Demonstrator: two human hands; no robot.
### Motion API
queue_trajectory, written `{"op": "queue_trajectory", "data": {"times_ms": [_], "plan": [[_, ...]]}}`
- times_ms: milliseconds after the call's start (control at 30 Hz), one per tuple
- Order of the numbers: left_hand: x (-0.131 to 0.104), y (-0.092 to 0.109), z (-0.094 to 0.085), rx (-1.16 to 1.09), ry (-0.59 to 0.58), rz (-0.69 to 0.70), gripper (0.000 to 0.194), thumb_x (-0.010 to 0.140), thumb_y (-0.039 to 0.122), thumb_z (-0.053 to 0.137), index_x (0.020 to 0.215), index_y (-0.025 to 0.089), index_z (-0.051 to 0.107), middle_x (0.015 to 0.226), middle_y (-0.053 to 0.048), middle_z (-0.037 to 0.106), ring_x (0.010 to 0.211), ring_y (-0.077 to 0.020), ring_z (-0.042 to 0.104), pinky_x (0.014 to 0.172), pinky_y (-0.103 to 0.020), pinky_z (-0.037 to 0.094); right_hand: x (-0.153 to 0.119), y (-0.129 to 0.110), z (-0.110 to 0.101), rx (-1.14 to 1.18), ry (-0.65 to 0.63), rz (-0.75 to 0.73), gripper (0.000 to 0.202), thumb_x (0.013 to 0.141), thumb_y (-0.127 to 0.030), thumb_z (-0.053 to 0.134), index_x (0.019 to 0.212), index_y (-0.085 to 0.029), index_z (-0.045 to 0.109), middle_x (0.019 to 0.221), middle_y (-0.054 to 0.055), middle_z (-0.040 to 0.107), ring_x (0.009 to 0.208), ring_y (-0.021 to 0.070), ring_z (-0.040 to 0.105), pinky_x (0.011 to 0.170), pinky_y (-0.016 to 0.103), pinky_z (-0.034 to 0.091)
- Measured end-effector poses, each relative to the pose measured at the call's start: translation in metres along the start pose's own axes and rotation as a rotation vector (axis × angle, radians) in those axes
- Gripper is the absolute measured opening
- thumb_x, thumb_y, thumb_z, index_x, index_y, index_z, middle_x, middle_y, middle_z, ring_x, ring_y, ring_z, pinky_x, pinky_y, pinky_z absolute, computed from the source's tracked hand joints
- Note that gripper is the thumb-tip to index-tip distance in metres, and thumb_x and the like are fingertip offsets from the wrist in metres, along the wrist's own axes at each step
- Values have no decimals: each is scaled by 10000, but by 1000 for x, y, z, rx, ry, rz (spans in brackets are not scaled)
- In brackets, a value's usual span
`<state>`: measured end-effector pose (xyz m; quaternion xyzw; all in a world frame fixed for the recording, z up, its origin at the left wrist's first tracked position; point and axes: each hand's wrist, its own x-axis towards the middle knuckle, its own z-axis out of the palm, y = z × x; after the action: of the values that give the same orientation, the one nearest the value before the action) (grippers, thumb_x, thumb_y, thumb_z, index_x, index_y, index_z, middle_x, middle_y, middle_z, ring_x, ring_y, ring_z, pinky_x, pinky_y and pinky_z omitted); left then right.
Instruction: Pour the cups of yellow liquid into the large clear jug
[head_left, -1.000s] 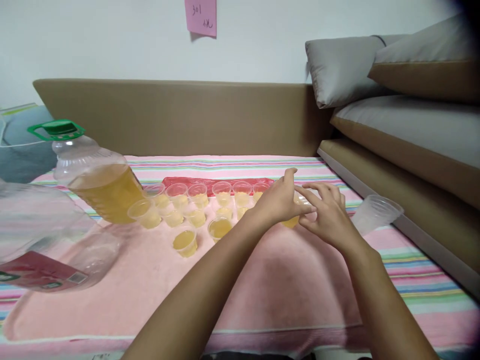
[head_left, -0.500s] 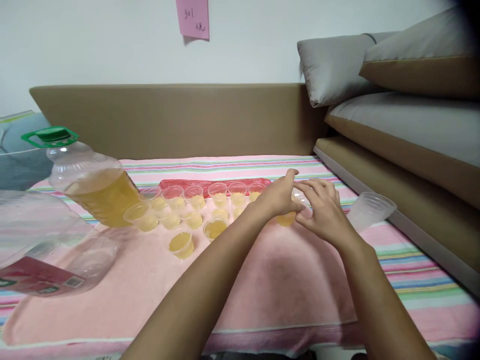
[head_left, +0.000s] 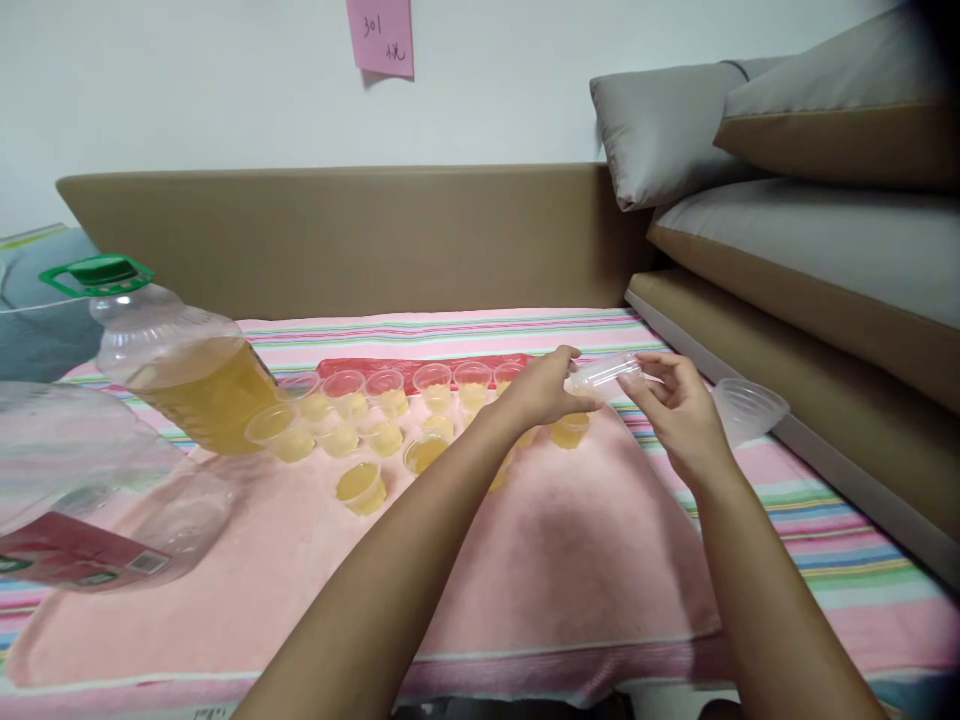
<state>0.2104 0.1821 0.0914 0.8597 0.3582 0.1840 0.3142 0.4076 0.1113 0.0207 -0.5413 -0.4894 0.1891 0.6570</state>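
- Bottle (head_left: 86, 500), clear with a red label, is cut off by the view's edge between 8 and 9 o'clock.
- Jug (head_left: 199, 395) with a green cap is at 9 o'clock, yellow liquid inside.
- Cups (head_left: 384, 438) of yellow liquid stand in rows on pink cloth (head_left: 225, 590), from 8 o'clock inward; the left forearm hides some.
- Red wrap (head_left: 390, 372) lies at their 12 o'clock.
- Left hand (head_left: 544, 388) is near 4 o'clock, thumb and fingers parted around the left end of a clear piece (head_left: 609, 372); whether it grips, I cannot tell.
- The clear piece slants between both hands; the rightmost cup (head_left: 570, 432) stands at its 7 o'clock.
- Right hand (head_left: 682, 410), at 3 o'clock, pinches its right end between thumb and fingers.
- A cup stack (head_left: 750, 408) is just beyond, also near 3.
- Cushions (head_left: 810, 240) pile up at 2 o'clock.
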Motion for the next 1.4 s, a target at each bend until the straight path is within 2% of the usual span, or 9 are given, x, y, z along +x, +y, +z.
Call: {"op": "queue_trajectory", "data": {"times_ms": [133, 333, 467, 567, 933, 1067, 1233, 1333, 1400], "plan": [[-1, 0, -1, 48, -20, 2, 792, 890, 320, 891, 1535, 145, 467, 1552, -173, 642, 1404, -298, 631, 1131, -382, 511, -1, 3, 10, 77, 47, 16, 546, 747, -534, 933, 1122, -296, 615, 1286, 84, 723, 1108, 267, 769, 1061, 517, 625], [-3, 3, -2, 197, -32, 8, 751, 877, 325, 904, 1497, 149, 518, 1513, -168, 665, 1485, -358, 518, 1164, -461, 483, -3, -1, 16, 113, 52, -51, 856, 639, -415, 992, 1276, -338, 424, 1253, 64, 751, 1045, 251, 793, 1071, 535, 618], [-5, 3, 0, 261, -35, 13, 735, 898, 333, 885, 1498, 141, 506, 1509, -177, 663, 1475, -350, 518, 1165, -456, 476, -5, -2, 16, 47, 10, -80, 597, 720, -460, 950, 1131, -297, 549, 1275, 89, 758, 1170, 280, 775, 1123, 557, 590], [-6, 3, 0, 284, -36, 13, 726, 906, 341, 880, 1492, 142, 501, 1508, -169, 665, 1463, -340, 529, 1153, -435, 478, -5, -2, 16, 18, -3, -95, 524, 747, -483, 936, 1118, -291, 618, 1270, 78, 753, 1195, 282, 765, 1118, 548, 599], [-7, 5, 0, 308, -23, 25, 696, 929, 329, 854, 1497, 153, 491, 1506, -169, 657, 1461, -327, 538, 1127, -403, 487, -4, -6, 19, 19, 34, -107, 532, 728, -466, 939, 1135, -290, 644, 1246, 78, 747, 1150, 281, 767, 1092, 537, 613], [-8, 6, 0, 311, -21, 30, 698, 941, 319, 840, 1515, 140, 486, 1507, -178, 650, 1464, -320, 537, 1137, -404, 489, -5, -8, 19, 71, 66, -83, 717, 676, -412, 968, 1281, -307, 597, 1243, 75, 755, 1133, 285, 774, 1107, 569, 601], [-11, 11, 0, 319, -12, 26, 686, 969, 275, 774, 1560, 130, 455, 1538, -202, 621, 1477, -332, 534, 1109, -405, 508, -4, -3, 18, 33, 44, -78, 563, 734, -478, 939, 1177, -288, 647, 1249, 87, 754, 1166, 289, 767, 1119, 563, 599], [-13, 17, 3, 330, 1, 21, 731, 984, 267, 722, 1613, 122, 379, 1567, -209, 608, 1499, -361, 507, 1122, -434, 497, -2, 2, 17, 46, 99, -116, 769, 699, -465, 960, 1328, -316, 543, 1277, 86, 749, 1149, 285, 779, 1079, 552, 617], [-14, 21, 6, 341, 7, 25, 790, 985, 311, 731, 1637, 123, 328, 1571, -206, 611, 1500, -380, 497, 1150, -457, 474, -1, 4, 17, 42, 108, -131, 818, 706, -462, 956, 1369, -324, 498, 1286, 87, 748, 1143, 285, 784, 1076, 553, 615]]}}
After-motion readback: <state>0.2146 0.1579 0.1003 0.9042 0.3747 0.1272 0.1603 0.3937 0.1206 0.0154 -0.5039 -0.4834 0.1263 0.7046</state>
